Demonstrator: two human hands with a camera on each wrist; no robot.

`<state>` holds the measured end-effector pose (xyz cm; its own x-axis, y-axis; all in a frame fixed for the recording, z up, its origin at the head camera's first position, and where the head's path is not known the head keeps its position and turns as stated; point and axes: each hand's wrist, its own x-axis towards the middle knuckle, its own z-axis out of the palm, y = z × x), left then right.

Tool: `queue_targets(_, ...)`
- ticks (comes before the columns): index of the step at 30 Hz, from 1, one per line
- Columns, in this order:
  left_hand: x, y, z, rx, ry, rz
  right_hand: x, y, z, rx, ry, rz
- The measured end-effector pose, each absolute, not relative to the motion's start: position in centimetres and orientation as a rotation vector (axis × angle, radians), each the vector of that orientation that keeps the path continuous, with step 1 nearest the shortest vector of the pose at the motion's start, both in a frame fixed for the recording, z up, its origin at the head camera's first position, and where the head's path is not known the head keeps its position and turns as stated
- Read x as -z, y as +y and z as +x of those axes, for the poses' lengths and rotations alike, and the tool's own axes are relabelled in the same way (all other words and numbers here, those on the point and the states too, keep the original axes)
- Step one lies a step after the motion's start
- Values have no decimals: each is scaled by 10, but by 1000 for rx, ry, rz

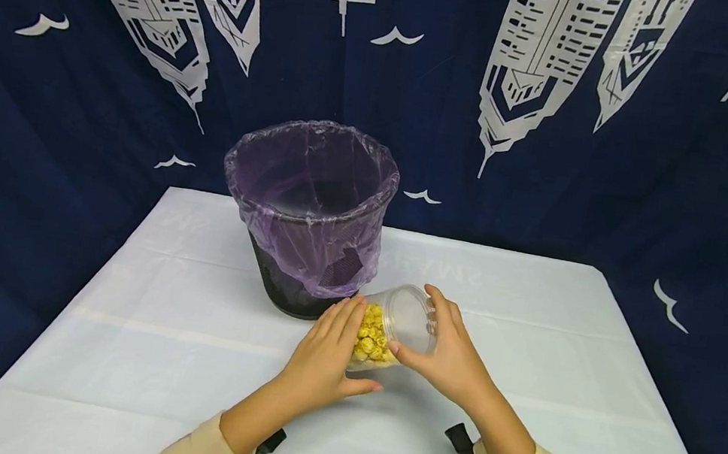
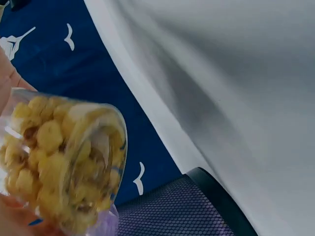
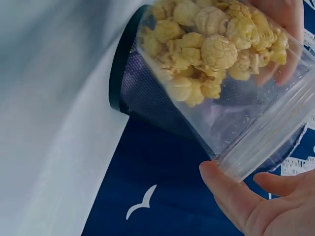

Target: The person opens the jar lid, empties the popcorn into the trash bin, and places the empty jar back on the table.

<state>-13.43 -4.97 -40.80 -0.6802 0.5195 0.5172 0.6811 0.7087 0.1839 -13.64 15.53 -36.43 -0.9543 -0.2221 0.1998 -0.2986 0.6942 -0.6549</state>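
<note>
A clear plastic jar of yellow popcorn (image 1: pixel 372 338) is held tilted on its side above the table, its translucent lid end (image 1: pixel 412 316) towards the right. My left hand (image 1: pixel 324 355) holds the jar's body near the base, fingers over the far side and thumb on the near side. With thumb and fingers spread around the lid's rim, my right hand (image 1: pixel 457 356) grips that end. The right wrist view shows the popcorn (image 3: pixel 216 49) gathered towards the base and the ridged lid edge (image 3: pixel 270 135) beside the right fingertips. In the left wrist view, the jar's base (image 2: pixel 96 167) faces the camera.
A black mesh bin (image 1: pixel 291 290) lined with a purple plastic bag (image 1: pixel 307 243) stands upright just behind the jar, to the left. White cloth covers the table (image 1: pixel 557 372). A dark blue curtain (image 1: pixel 419 112) with white prints hangs around the table.
</note>
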Motion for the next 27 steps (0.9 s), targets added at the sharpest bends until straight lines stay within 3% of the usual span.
queue_targets(10, 407, -40, -138, 418, -2301, -832, 374, 152, -128, -1239, -2734, 535)
queue_targets(27, 403, -46, -138, 348, -2167, -887, 384, 154, -131, -1375, -2591, 827)
